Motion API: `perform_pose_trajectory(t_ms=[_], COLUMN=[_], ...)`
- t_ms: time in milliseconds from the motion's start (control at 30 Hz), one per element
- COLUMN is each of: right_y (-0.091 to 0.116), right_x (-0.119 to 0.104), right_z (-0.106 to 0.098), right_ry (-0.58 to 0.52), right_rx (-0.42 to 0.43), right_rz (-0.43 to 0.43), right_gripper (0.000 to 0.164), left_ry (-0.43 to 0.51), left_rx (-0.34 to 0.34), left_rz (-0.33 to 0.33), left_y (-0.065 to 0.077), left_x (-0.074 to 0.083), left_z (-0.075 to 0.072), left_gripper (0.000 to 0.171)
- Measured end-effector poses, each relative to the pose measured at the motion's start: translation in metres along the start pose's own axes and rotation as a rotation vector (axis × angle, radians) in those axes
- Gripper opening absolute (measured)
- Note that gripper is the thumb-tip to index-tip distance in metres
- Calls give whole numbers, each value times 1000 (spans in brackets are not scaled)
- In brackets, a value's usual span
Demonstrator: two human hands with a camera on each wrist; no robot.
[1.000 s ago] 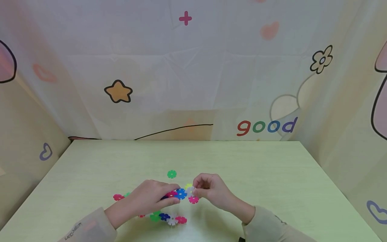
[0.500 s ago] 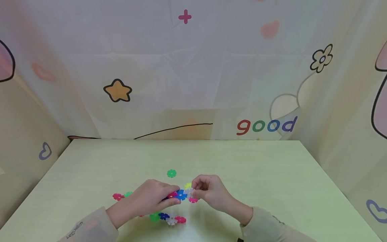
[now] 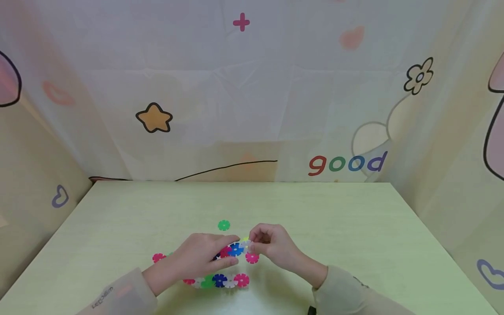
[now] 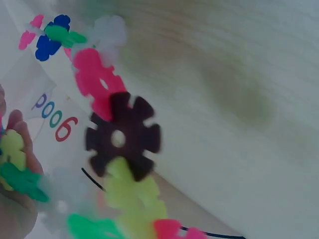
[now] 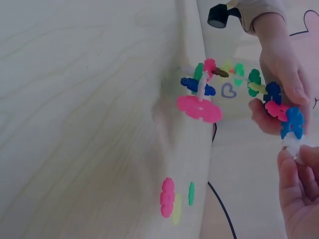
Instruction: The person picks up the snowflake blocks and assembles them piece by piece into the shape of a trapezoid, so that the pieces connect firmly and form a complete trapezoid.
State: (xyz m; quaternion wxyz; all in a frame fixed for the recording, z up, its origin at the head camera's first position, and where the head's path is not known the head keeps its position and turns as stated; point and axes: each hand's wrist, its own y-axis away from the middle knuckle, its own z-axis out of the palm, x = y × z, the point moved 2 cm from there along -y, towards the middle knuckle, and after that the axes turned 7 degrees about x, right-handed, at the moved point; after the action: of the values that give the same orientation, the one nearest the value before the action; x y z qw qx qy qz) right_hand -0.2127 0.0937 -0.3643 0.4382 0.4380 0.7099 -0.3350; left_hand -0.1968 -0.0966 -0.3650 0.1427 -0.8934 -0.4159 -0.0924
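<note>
A long chain of slotted plastic snowflake discs in several colours curves round my left hand. My left hand grips it near a dark blue disc and a pink disc. Beyond them come a blue disc and, at the end, a white disc, which my right hand pinches between thumb and fingers. The other end, with a pink disc, hangs nearer the body. In the left wrist view a dark disc is joined between pink and yellow ones. The left forearm hides part of the chain in the head view.
Loose on the pale table lie a green disc, a pink disc and a yellow disc, the last partly behind my right fingers in the head view. A printed curtain stands behind the table and at both sides.
The chain's hanging end has swung slightly right and up, its discs now facing the head camera more. Both hands have risen a little and keep their holds on the chain and the white disc.
</note>
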Motion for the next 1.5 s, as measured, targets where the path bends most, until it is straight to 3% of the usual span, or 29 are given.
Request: perform_pose_trajectory(t_ms=[200, 433, 733, 1067, 1500], right_y=[-2, -3, -15, -28, -28], right_x=[0, 3, 27, 54, 59], right_z=[-1, -3, -12, -7, 10], right_ry=[4, -19, 112, 255, 515], right_rx=[-5, -50, -95, -217, -239], right_rz=[8, 20, 76, 161, 96], right_gripper=[11, 13, 19, 16, 16], left_ry=[-31, -3, -40, -71, -77], left_rx=[102, 112, 134, 179, 170], left_rz=[60, 86, -18, -37, -81], left_y=[0, 1, 9, 15, 17], left_x=[5, 3, -9, -21, -29], left_z=[3, 6, -4, -21, -21], left_gripper=[54, 49, 54, 51, 55])
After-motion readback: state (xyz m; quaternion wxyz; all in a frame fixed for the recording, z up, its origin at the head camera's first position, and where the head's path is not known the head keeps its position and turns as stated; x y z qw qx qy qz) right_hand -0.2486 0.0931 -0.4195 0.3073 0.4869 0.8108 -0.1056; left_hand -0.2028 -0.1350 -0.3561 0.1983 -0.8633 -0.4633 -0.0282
